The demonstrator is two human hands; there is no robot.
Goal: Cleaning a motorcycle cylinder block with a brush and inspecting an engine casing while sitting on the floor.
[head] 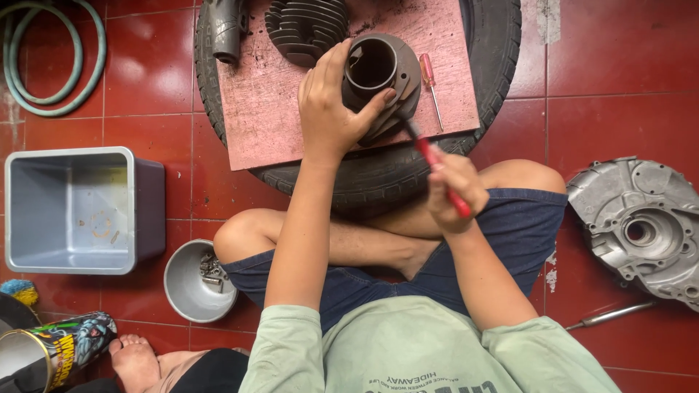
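Observation:
My left hand [329, 109] grips a dark finned engine cylinder [378, 69] tilted on its side on a reddish wooden board [262, 109]. The board lies on top of a black tyre [378, 175]. My right hand [453, 191] holds a red-handled screwdriver [435, 160], and its tip points up at the lower edge of the cylinder. I sit cross-legged on the red tiled floor, close behind the tyre.
On the board lie a second red-handled screwdriver [431, 87], a finned cylinder head [306, 29] and a grey metal part [226, 29]. A grey plastic tub [142, 211], a metal bowl [182, 291] of bolts, a can [51, 349], a hose [44, 65], an engine cover [641, 225] and another person's foot [137, 360] surround me.

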